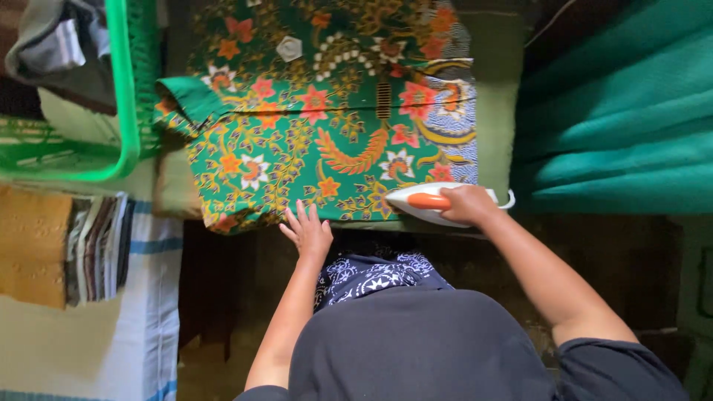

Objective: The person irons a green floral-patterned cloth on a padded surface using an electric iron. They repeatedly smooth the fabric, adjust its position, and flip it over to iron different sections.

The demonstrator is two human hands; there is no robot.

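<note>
A green shirt (319,126) with orange, white and yellow flower patterns lies spread on an olive padded ironing surface (494,111). My right hand (468,202) grips the orange handle of a white iron (416,200), which rests on the shirt's near edge at the right. My left hand (306,229) lies flat on the near hem of the shirt, fingers spread, a little left of the iron. The shirt's collar (186,100) points left.
A bright green plastic laundry basket (122,96) with clothes stands at the upper left. Folded cloths (96,249) are stacked at the left on a striped white sheet (148,312). A teal corrugated sheet (616,119) fills the right side.
</note>
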